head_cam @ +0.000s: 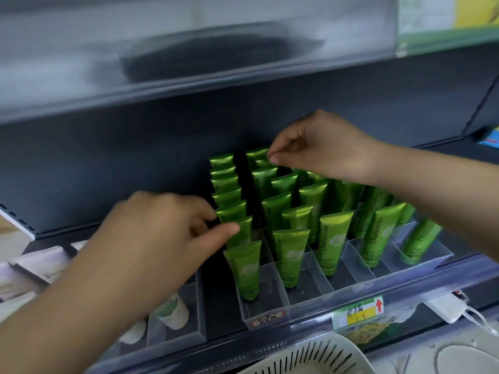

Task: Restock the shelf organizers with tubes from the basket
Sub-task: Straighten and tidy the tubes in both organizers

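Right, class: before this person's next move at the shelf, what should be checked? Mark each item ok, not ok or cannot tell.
1. Right hand pinches the rear tube by its top edge: ok.
2. Left hand grips a tube in the left column of tubes: cannot tell, blurred.
3. Front-row tubes stand cap-down: ok.
4. Organizer has free room at the front: ok.
5. Basket holds more tubes: cannot tell, only its rim shows.

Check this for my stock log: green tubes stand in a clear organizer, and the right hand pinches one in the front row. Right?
No: the head view shows the right hand pinching a green tube in the back row, not the front.
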### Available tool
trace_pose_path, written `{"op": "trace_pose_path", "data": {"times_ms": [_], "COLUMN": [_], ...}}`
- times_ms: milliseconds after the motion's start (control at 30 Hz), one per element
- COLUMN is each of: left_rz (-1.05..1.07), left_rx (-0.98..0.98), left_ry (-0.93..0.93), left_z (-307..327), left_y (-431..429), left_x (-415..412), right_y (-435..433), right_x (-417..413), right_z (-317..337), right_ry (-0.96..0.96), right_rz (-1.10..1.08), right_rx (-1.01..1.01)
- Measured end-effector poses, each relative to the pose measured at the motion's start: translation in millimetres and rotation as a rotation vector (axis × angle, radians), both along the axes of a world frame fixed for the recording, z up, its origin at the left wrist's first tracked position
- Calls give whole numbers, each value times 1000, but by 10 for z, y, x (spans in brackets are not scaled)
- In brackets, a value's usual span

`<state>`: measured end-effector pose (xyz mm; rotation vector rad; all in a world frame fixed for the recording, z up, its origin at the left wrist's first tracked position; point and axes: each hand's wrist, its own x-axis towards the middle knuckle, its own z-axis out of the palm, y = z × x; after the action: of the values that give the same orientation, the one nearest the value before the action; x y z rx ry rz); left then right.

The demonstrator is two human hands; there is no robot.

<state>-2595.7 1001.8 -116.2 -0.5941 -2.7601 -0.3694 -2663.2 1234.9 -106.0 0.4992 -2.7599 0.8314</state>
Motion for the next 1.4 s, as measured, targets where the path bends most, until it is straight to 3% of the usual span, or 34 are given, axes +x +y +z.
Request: {"op": "trace_pose_path", "data": {"times_ms": [100,233,367,600,800,967,1400], "left_rz": [24,-44,-119,-193,-188,-135,-45], "left_rx": [128,-18,38,53,-162,-238,-218], "left_ry": [24,19,-167,-290,-299,-177,-141], "left_z": [275,401,348,158,-45,-158,-177], "left_y": [74,338,586,873,934,902,820], "left_x": [-213,-652,-1106,-1589,-1819,-1895,-1963], "right_y": [139,227,223,76,-30,-60,-178], "right_x": [-111,-266,-428,-650,-755,-824,-882], "right_z": [-12,-42,-88,-151,-264,-320,-353], "right_ry": [26,35,35,53,25,3,-27], "right_rz": [-73,-126,-115,-40,13,-37,-58], "right_rx": [-17,79,168,306,446,398,257]}}
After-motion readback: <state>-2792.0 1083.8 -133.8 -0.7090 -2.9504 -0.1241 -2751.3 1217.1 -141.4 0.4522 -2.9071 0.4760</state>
